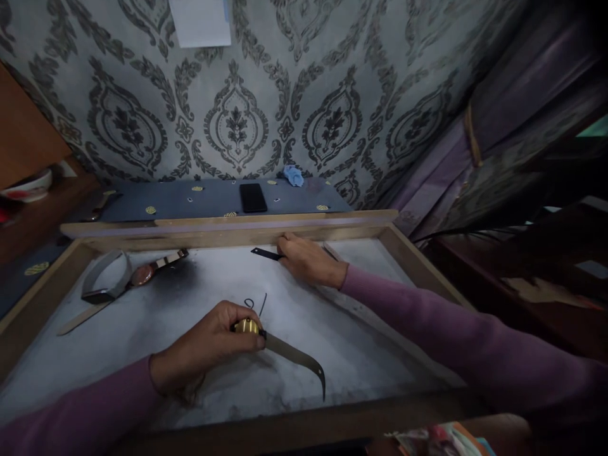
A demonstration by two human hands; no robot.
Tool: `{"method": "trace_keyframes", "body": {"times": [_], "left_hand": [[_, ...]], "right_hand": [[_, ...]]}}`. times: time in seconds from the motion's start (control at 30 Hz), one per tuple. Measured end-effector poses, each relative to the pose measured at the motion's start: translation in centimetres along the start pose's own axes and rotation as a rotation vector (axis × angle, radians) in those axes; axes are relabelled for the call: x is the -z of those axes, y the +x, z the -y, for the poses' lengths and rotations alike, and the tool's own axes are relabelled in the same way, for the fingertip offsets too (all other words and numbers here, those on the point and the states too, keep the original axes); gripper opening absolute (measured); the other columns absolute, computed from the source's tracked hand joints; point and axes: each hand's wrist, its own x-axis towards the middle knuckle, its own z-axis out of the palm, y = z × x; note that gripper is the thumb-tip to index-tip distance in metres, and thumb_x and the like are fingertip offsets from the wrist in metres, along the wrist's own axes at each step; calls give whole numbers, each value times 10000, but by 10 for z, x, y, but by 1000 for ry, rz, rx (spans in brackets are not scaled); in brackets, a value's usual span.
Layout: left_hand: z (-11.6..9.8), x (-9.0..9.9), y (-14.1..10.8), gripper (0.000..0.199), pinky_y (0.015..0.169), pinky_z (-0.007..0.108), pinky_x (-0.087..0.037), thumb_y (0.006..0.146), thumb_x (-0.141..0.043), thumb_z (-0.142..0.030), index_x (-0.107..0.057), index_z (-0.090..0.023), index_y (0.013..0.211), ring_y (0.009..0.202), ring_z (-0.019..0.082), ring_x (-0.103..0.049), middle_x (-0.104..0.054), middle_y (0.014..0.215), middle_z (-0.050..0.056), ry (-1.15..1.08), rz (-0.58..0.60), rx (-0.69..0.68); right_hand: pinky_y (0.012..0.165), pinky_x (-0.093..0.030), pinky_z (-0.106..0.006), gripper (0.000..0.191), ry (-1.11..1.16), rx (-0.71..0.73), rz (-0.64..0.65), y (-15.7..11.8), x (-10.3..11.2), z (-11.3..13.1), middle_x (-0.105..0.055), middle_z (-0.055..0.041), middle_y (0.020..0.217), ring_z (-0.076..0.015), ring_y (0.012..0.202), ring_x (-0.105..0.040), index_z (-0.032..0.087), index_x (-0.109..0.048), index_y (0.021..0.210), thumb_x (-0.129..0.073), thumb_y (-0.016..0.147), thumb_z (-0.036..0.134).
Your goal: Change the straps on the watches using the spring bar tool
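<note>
head view: left hand (211, 339) partly hides gold watch (247, 326).

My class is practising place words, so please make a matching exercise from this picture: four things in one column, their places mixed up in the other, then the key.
Things
1. gold watch
2. phone
3. black strip
4. white sheet

Places
A. on the blue surface
B. on the patterned wall
C. in the left hand
D. by the right hand

Pairs: 1-C, 2-A, 3-D, 4-B
</note>
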Motion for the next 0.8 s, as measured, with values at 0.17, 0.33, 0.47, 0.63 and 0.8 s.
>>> {"method": "trace_keyframes", "body": {"times": [0.17,0.33,0.47,0.63,0.8], "left_hand": [[-1,1,1,195,518,205,-238,674,-663,-304,-593,-122,683,542,63,-335,-426,566,-53,-14,5,-16],[-2,2,-1,173,509,200,-240,702,-648,-288,-584,-129,676,538,62,-338,-413,568,-57,3,12,-33],[-4,3,-2,163,494,196,-229,709,-646,-282,-587,-135,672,521,60,-329,-411,555,-62,-14,19,-21],[-1,4,0,153,510,189,-257,718,-653,-269,-593,-131,690,531,58,-350,-417,569,-62,-50,21,-2],[0,4,0,169,513,182,-257,722,-663,-273,-582,-130,682,533,51,-338,-407,574,-65,-51,12,-10]], "right_hand": [[711,-387,-283,225,63,15,-23,1,1,-2,-650,-118,942,-223,876,-603,112,-573,1026,-508,812,82],[626,-391,-245,429,362,69,-188,-14,-2,-7,-619,-7,773,-137,667,-578,164,-496,1210,-495,790,79],[482,-427,-206,221,1091,61,-166,-47,-3,2,-575,39,669,-100,524,-578,172,-507,947,-625,775,246],[502,-508,-206,322,1423,8,-72,-81,-8,20,-655,18,647,-125,580,-657,174,-510,971,-724,743,251],[539,-542,-204,234,1524,7,-40,-86,-15,21,-708,-18,663,-112,576,-675,157,-557,852,-749,744,238]]}}
